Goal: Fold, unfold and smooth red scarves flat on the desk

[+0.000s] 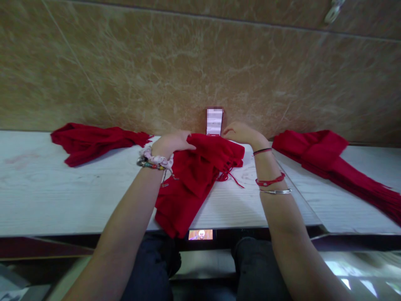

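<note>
A red fringed cloth (194,179) lies bunched on the white wood-grain table (62,196), its lower end hanging over the front edge. My left hand (175,143) grips the cloth's upper left part between thumb and fingers. Just above the cloth's upper right part is my right hand (239,132), its fingers curled near the lower right side of a phone (214,121) that leans on the wall. Whether those fingers hold anything is too small to tell. Loose red threads (232,175) trail from the cloth's right side.
Another red cloth (94,142) lies at the left by the wall. A folded red fringed cloth (316,152) stretches across the right side of the table. Below the front edge a small lit screen (200,234) shows between my knees. A brown marbled wall (156,62) stands behind the table.
</note>
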Demonstrator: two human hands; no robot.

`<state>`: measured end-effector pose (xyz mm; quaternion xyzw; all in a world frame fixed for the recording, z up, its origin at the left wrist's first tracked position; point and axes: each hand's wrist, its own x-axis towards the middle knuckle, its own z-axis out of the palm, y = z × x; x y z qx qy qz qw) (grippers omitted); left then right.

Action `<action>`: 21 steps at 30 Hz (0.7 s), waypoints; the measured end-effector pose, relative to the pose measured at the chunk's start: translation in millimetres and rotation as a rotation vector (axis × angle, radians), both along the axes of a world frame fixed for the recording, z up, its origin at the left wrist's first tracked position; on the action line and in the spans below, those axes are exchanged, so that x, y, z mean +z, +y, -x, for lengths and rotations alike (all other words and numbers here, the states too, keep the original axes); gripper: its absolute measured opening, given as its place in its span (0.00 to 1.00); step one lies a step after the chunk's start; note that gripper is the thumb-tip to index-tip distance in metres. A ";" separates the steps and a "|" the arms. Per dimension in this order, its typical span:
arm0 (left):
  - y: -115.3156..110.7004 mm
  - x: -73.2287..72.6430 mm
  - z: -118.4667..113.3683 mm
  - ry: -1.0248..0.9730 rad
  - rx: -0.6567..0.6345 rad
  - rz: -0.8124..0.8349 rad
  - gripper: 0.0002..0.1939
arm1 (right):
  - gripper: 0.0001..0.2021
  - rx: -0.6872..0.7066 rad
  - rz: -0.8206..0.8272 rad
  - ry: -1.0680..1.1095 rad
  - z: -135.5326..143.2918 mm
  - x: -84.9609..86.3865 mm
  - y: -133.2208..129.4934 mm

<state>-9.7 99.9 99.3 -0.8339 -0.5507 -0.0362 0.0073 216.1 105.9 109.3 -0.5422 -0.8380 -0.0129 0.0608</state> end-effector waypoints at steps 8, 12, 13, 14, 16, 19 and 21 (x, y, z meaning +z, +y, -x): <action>-24.5 -17.9 -61.8 0.152 -0.456 -0.139 0.13 | 0.12 -0.165 0.301 -0.301 -5.0 -14.5 -0.3; -16.2 -30.5 -61.6 0.191 -0.411 -0.206 0.11 | 0.14 -0.138 0.345 -0.302 -15.6 -24.2 4.8; -13.0 -31.1 -58.9 0.165 -0.381 -0.229 0.12 | 0.13 -0.111 0.352 -0.296 -16.4 -26.5 5.0; -10.0 -30.6 -55.6 0.129 -0.340 -0.256 0.13 | 0.12 -0.078 0.359 -0.293 -17.0 -28.8 5.2; -5.4 -26.8 -47.8 0.050 -0.234 -0.311 0.13 | 0.07 -0.004 0.372 -0.292 -18.6 -33.3 6.5; -1.4 -17.0 -32.2 -0.086 -0.083 -0.391 0.12 | 0.04 0.054 0.283 -0.203 -28.3 -38.2 13.0; 2.1 -10.0 -18.9 -0.210 0.005 -0.435 0.11 | 0.04 0.053 0.127 0.020 -41.0 -39.2 19.2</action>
